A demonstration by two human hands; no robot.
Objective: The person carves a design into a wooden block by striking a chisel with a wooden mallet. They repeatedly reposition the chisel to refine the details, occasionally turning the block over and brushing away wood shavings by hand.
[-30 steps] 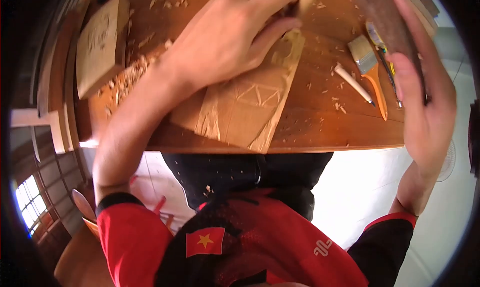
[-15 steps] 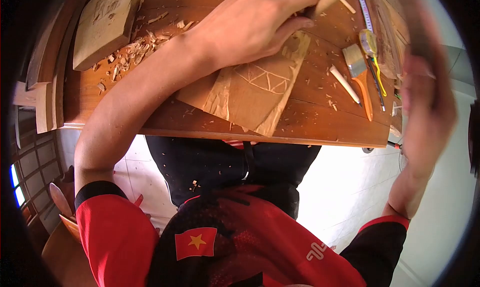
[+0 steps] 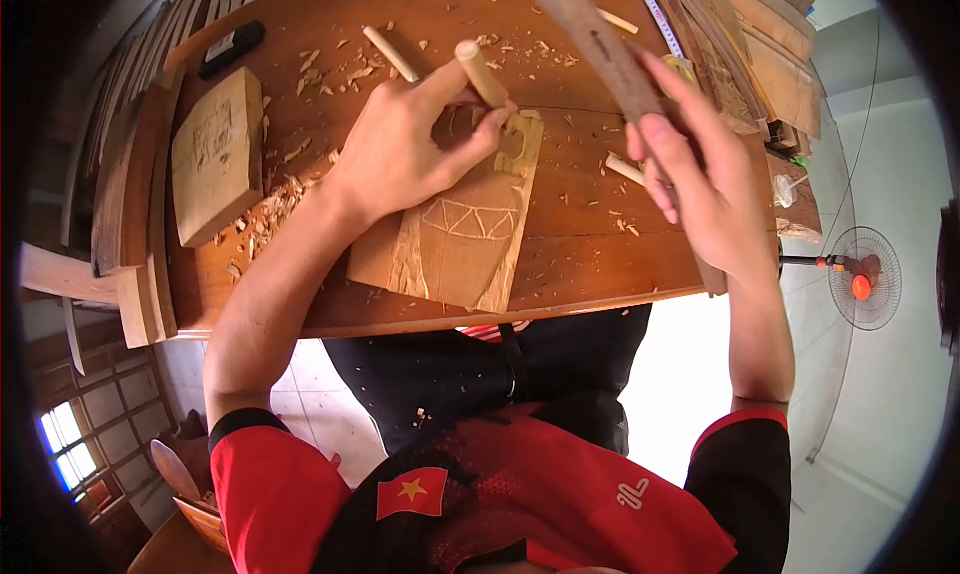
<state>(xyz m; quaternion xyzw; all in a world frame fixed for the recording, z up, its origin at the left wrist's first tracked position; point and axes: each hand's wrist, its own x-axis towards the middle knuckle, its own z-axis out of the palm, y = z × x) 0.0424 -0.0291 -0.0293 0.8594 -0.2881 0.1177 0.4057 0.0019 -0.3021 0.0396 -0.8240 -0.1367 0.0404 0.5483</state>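
- Two hands over the workbench [image 3: 600,264].
- Left hand [image 3: 400,154] is clamped round a chisel handle [image 3: 481,73], thumb and fingers wrapped; the blade end is hidden behind the fingers, seemingly on the carved board's top end.
- Carved board [image 3: 455,239] lies flat near the bench's front edge, tilted, with a cut triangle pattern across its middle.
- Right hand [image 3: 705,189] grips a long wooden stick [image 3: 590,44], raised above the bench and slanting up-left.
- Wood chips [image 3: 265,214] lie scattered left of the board.
- Second wood block [image 3: 215,154] sits well apart at left; a dowel [image 3: 390,54] lies beyond the left hand.
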